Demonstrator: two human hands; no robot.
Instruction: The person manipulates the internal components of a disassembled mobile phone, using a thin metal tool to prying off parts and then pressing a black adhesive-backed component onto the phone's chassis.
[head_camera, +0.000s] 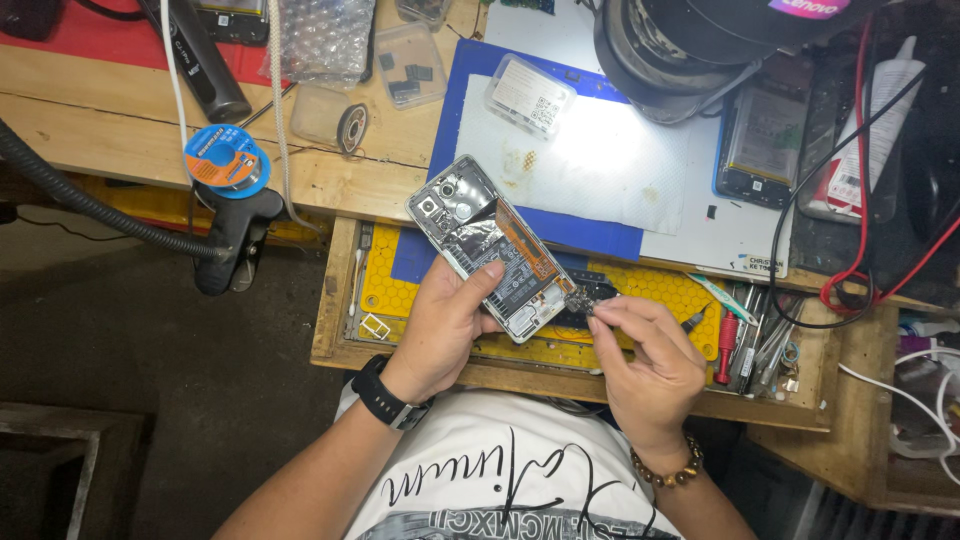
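The left hand (445, 325) holds an opened phone (492, 247) with its back cover off, raised over the front edge of the surface (120, 130) and tilted so its bare insides face up toward the lamp (660, 60), which seems the reason for the angle; the fingers are curled shut around the phone's lower end and the thumb lies across its inner face, steadying it; the right hand (645, 360) is drawn together, thumb and forefinger pinched on a small dark part (579, 300) touching the phone's lower corner, the other fingers folded loosely; just beneath, a yellow mat (400, 270) lies in an open drawer (335, 300); beyond it, a white cloth (610, 170) lies on a blue mat (470, 90); screwdrivers (745, 340) sit at the drawer's right end, and a solder reel (226, 160) rests near the surface's left front edge.
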